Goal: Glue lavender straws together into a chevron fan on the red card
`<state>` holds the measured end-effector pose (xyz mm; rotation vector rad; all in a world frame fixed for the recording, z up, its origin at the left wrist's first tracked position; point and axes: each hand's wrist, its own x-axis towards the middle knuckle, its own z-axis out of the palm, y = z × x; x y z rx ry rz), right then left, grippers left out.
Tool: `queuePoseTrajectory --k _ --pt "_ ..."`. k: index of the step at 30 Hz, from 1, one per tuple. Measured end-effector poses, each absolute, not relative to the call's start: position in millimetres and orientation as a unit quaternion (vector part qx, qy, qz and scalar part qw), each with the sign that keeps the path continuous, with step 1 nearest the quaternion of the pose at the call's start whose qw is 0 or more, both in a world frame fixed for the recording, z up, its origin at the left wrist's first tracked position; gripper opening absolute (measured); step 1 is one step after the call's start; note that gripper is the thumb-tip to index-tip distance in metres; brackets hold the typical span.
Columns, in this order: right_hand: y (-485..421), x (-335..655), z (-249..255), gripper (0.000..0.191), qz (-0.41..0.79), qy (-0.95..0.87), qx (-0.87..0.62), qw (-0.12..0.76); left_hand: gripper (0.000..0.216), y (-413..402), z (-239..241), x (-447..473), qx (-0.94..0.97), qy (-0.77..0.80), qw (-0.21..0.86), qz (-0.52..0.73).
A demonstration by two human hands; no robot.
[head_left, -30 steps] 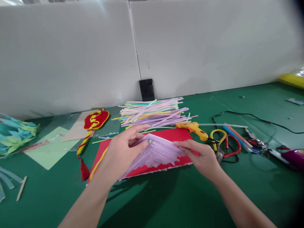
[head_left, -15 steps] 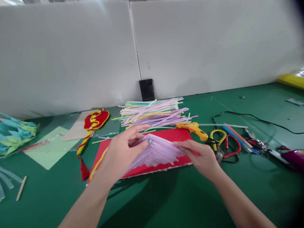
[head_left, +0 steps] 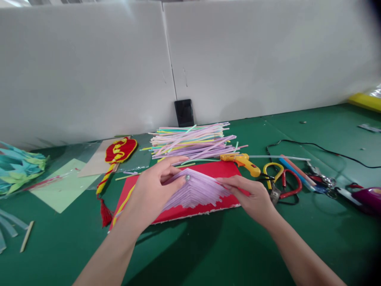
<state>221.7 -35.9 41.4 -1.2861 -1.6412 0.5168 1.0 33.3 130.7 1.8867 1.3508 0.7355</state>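
A fan-like piece of lilac pipe cleaners (head_left: 192,190), bent in rows that meet along a central ridge, is held over a red board (head_left: 229,169). My left hand (head_left: 156,186) pinches it near its peak, the thumb on the front and the fingers behind. At the right edge, my right hand (head_left: 251,194) has its thumb and fingers closed on the outermost lilac pipe cleaner. A yellow strip (head_left: 124,202) runs along the board's left side. My left hand hides the left part of the lilac piece.
Behind lies a heap of pastel pipe cleaners (head_left: 190,141), with a black phone (head_left: 184,113) leaning on the wall. To the right are a yellow glue gun (head_left: 242,161) and red-and-yellow-handled scissors (head_left: 290,184). A red-yellow tasselled ornament (head_left: 120,150) lies left.
Almost nothing differs. Both hands keep the same grip on the lilac pipe cleaners, with only a very slight shift at the right hand.
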Motion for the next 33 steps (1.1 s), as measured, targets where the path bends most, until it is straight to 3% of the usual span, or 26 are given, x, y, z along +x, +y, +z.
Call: queuePoseTrajectory --k 8,17,33 --pt "-32.0 219.5 41.2 0.026 0.177 -0.675 -0.534 0.478 0.037 35.3 132.5 -0.1 0.734 0.517 0.354 0.261" --pt "-36.5 216.0 41.8 0.032 0.221 -0.678 -0.538 0.45 0.039 34.3 134.4 1.4 0.735 0.501 0.379 0.256" --pt "-37.0 214.5 42.1 0.026 0.232 -0.652 -0.556 0.462 0.036 34.9 131.9 2.5 0.721 0.513 0.391 0.253"
